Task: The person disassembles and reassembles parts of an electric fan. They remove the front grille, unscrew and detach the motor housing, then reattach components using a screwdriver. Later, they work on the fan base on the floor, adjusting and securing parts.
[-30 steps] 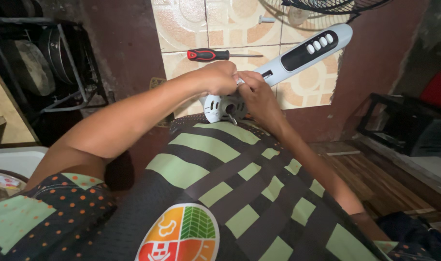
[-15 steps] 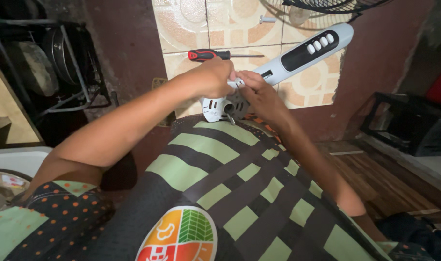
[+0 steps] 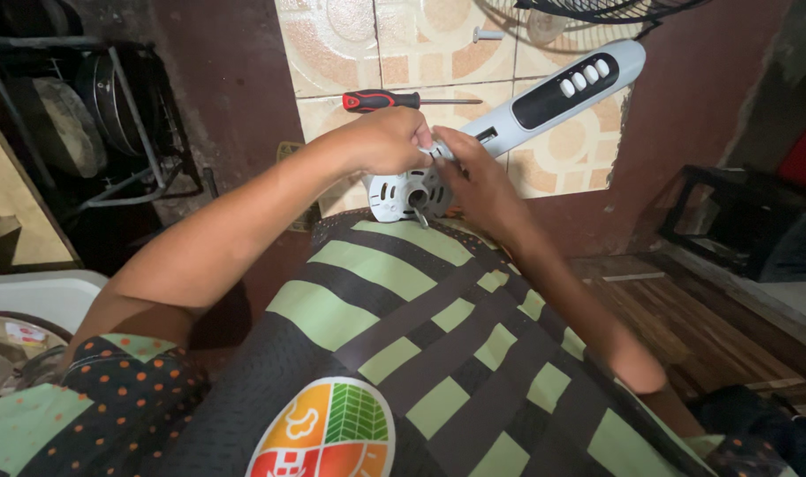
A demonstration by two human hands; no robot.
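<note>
A grey-white fan body (image 3: 544, 102) with a dark panel and several white buttons lies tilted across my lap, reaching out over the tiled floor. Its round white end (image 3: 398, 194) with slots and a metal shaft faces me. My left hand (image 3: 385, 141) is closed over the top of that round end. My right hand (image 3: 473, 177) grips the body's neck from the right, and its fingertips meet the left hand's. What the fingertips pinch is hidden.
A red-and-black screwdriver (image 3: 381, 100) lies on the patterned tiles (image 3: 332, 44) beyond my hands, with a pale bolt (image 3: 487, 35) further back. A dark fan grille (image 3: 597, 9) is at the top right, a black wire rack (image 3: 111, 115) at the left, and wooden boards (image 3: 685, 309) at the right.
Both hands stay together at the round end of the fan body. The fingers have shifted only slightly, and the fan body has barely moved.
</note>
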